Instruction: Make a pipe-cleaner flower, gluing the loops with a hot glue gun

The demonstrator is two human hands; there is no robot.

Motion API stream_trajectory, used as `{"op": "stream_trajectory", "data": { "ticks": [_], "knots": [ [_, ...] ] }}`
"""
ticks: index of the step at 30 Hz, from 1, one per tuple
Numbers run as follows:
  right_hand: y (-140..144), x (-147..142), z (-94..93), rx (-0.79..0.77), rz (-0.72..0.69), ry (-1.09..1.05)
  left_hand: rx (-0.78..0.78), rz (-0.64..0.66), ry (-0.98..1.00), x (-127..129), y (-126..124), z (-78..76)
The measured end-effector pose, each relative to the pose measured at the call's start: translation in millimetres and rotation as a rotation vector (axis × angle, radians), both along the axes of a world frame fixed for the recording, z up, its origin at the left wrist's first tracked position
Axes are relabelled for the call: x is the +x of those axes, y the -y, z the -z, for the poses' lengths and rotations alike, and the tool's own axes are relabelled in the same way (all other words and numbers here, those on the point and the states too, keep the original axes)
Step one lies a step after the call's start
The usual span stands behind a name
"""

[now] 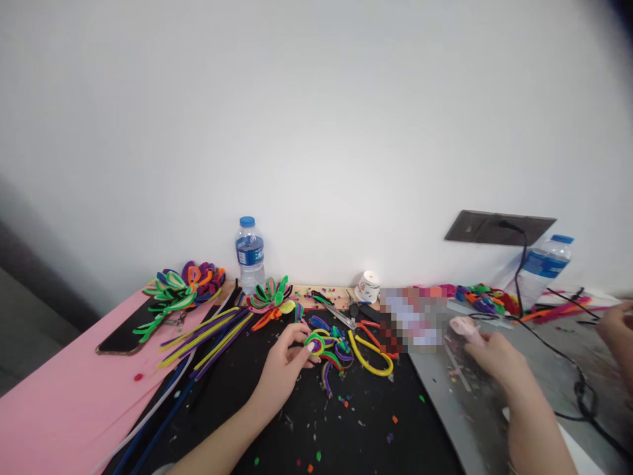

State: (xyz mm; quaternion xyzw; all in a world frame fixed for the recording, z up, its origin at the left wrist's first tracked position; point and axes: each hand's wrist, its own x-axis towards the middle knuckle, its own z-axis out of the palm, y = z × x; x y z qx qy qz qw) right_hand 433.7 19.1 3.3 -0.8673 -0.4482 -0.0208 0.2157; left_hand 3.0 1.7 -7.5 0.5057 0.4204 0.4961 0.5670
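My left hand (289,356) pinches a looped pipe cleaner piece (315,344) in green, yellow and purple, over the black mat (386,415). More curled pipe cleaner pieces (336,333) lie just beyond its fingertips. Off to the right, my right hand (497,359) is closed around a pale pink glue gun (467,330), its handle mostly hidden by the fingers. Between the hands rest scissors with yellow handles (368,359) and another pair with red-orange handles (378,333). A finished-looking pipe cleaner flower (271,297) stands behind my left hand.
Yellow and purple pipe cleaners (212,340), a phone (123,330) and pipe cleaner flowers (185,287) lie left. A water bottle (250,254) and a paper cup (367,287) stand by the wall. Black cord (548,346) crosses the right side; another person's hand (618,336) is there.
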Motion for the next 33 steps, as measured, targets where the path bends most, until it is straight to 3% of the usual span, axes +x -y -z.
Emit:
{"op": "stream_trajectory", "data": {
  "ticks": [2,5,9,14,20,33],
  "knots": [
    [1.9,-18.5,-15.7,-0.022,0.052,-0.014,0.005,-0.004,-0.004,0.0,-0.2,-0.4],
    [3.8,-58.1,-36.3,0.146,-0.023,-0.109,0.016,-0.005,0.0,-0.1,-0.8,-0.4],
    [8.9,-122.5,-43.9,0.208,-0.321,-0.672,0.006,0.001,0.016,-0.4,-1.1,1.1],
    [20.5,-183.1,-28.6,0.118,-0.604,-1.29,0.02,-0.004,-0.028,-0.9,-1.0,2.4],
    [27.6,-202.2,-11.8,-0.096,-0.664,-1.53,0.068,-0.009,-0.017,0.7,-0.1,0.0],
    [31.2,-213.1,-3.6,-0.209,-0.687,-1.524,-0.035,0.01,-0.023,1.6,1.8,-4.0]
  ]
}}
